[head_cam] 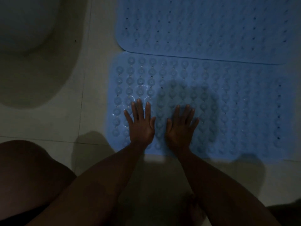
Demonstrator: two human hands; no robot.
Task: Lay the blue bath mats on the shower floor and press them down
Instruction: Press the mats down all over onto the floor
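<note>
Two blue bath mats lie flat on the pale tiled floor, one behind the other. The far mat overlaps the back edge of the near mat, which is covered in round suction cups and small holes. My left hand presses flat on the near mat close to its front left corner, fingers straight and spread. Beside it, my right hand also lies flat on the mat with its fingers spread. Both hands touch the mat and hold nothing. The light is dim.
A white toilet base stands on the floor at the left, a tile's width from the mats. My knee is at the lower left. Tile floor shows between the toilet and the mats and in front of the near mat.
</note>
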